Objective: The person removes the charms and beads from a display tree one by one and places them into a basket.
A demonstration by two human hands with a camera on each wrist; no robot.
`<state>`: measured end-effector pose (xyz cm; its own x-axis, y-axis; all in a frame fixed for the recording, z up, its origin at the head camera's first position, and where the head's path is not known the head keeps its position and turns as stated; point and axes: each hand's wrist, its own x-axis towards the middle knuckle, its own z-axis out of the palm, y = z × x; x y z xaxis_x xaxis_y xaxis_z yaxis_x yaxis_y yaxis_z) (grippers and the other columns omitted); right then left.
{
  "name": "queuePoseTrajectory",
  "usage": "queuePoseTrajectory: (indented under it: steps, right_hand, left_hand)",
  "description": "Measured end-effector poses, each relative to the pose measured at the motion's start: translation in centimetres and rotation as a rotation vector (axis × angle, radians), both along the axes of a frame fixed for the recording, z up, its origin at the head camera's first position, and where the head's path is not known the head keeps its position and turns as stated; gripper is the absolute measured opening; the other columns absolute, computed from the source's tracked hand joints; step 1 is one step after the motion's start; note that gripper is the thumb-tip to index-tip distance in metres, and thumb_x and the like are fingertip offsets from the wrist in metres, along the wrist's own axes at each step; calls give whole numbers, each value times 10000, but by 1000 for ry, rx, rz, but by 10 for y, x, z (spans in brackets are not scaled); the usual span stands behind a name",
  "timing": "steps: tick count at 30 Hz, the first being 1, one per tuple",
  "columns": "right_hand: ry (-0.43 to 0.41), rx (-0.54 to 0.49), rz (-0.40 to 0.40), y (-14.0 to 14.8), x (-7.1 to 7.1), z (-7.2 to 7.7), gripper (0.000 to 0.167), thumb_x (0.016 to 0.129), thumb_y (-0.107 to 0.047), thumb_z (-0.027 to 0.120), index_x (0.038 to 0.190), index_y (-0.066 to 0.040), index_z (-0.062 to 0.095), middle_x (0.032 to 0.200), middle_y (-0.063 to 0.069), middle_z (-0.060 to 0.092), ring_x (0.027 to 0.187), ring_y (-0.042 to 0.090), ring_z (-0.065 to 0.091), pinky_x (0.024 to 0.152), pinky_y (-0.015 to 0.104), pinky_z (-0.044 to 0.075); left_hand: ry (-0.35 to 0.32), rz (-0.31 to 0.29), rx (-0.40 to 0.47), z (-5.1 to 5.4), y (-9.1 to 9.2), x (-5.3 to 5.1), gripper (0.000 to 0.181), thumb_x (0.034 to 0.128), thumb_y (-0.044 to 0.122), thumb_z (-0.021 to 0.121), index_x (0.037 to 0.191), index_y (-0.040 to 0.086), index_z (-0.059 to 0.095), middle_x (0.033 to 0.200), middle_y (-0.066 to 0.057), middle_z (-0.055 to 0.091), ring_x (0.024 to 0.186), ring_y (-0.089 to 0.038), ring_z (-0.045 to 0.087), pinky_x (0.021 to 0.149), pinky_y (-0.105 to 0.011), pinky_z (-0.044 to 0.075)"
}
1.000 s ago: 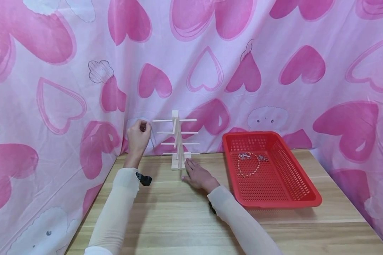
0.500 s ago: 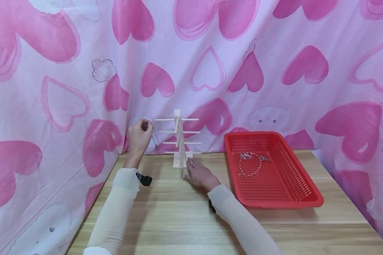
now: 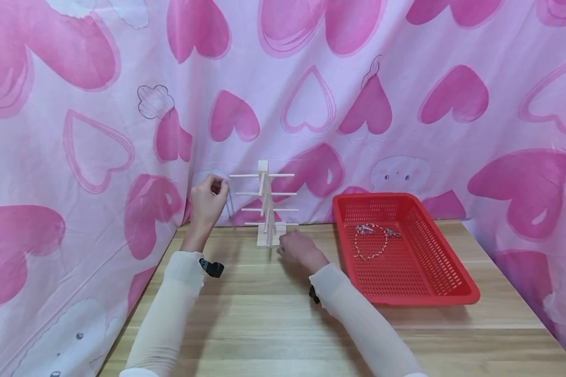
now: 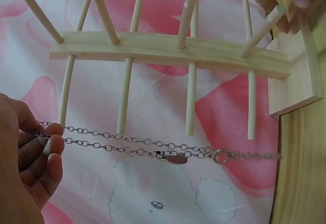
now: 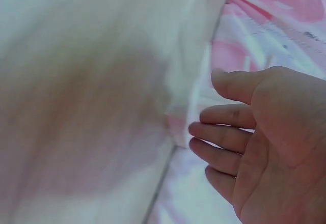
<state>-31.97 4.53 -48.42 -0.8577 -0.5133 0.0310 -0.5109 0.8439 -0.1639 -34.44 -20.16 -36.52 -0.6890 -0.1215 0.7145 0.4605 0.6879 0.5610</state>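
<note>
My left hand (image 3: 208,201) pinches a silver chain (image 4: 144,151) between thumb and fingers, left of a pale wooden stand (image 3: 267,212) with several thin pegs. In the left wrist view the chain hangs as two strands joined by a ring, with a small oval charm (image 4: 177,159) on one. The strands pass alongside the peg tips. Beside the stand's base (image 3: 262,243) is my right hand (image 3: 302,250), its fingers slightly bent. The right wrist view shows that palm holding nothing; whether it touches the base, I cannot tell.
To the right, a red plastic basket (image 3: 407,302) contains a beaded strand (image 3: 370,256) and silvery jewellery (image 3: 393,232). A pink heart-patterned cloth (image 3: 306,31) hangs behind and along the sides of the wooden table (image 3: 259,324).
My right hand has drawn slightly right from the stand's base, and its fingers have gone from flat to bent. The left hand stays almost in place, still holding the chain.
</note>
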Motion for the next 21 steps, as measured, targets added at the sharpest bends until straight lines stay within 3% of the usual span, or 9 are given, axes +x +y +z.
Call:
queuePoseTrajectory:
  steps: [2,6,10,15,21]
  right_hand:
    - [14,-40,10,0,-2,8,163,1028,-206,685,924,-88,726,822,62,708,750,220,635,777,409,612]
    - [63,-69,45,2,-4,25,169,1013,-188,709,881,-82,709,747,77,671,678,235,593,641,412,570]
    - [89,-56,58,8,-5,40,174,1019,-190,711,893,-75,745,752,77,689,689,248,604,641,390,548]
    - [20,-57,43,24,-1,61,183,1049,-218,670,922,-113,748,768,20,671,688,187,564,667,346,549]
    - [30,-57,60,51,2,82,154,1041,-214,663,1005,-118,777,872,24,741,744,185,634,754,399,612]
  left_hand:
    - [7,-9,-8,2,1,2,157,985,95,671,924,-31,742,793,-196,753,708,-322,711,641,-125,422]
    - [40,-30,-17,4,2,6,146,975,78,672,904,-31,737,776,-190,746,685,-315,707,636,-86,408]
    - [66,-45,-26,7,5,11,138,969,68,673,888,-25,734,763,-180,740,670,-306,704,640,-53,403]
    - [81,-86,-40,13,10,18,122,963,51,683,895,-38,731,764,-181,738,659,-307,698,645,-36,421]
    - [115,-113,-53,19,17,27,112,956,38,689,892,-37,743,735,-161,735,619,-274,688,625,-111,480]
